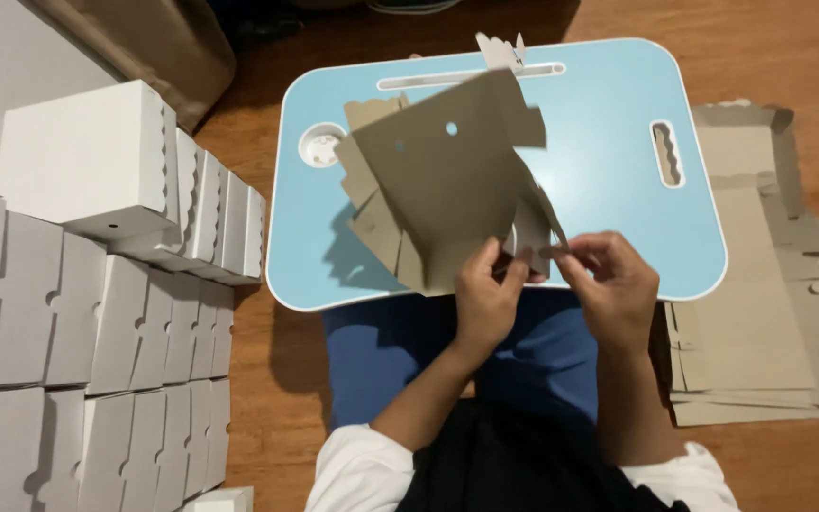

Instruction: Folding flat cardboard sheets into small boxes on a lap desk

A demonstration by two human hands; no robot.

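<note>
A light blue lap table (618, 95) stands on the wooden floor (789, 47) over the person's blue-clad legs. It has a round cup recess (320, 144) at its left, a long slot along its far edge with a small scalloped card piece (500, 49) standing in it, and a wavy cut-out handle at its right. What lies in the recess is hard to make out.

Above the table the person holds a flat-cut cardboard box blank (447, 180), grey-brown on the side facing the camera, partly folded, with 2 small round holes, notched tabs down its left edge and a flap sticking out at its far right. It is tilted up off the table and casts a shadow to the near left.

The left hand (487, 299) grips the blank's near edge, thumb on top and fingers curled behind it. The right hand (609, 284) pinches a small tab at the blank's near right corner between thumb and forefinger; its other fingers are curled in.

At the left, folded white boxes (106, 332) stand packed in rows, with 1 assembled white box (82, 156) on the far rows. The rows are cut off by the left and near edges. At the right lies a stack of flat blanks (770, 322), its right side cut off.
</note>
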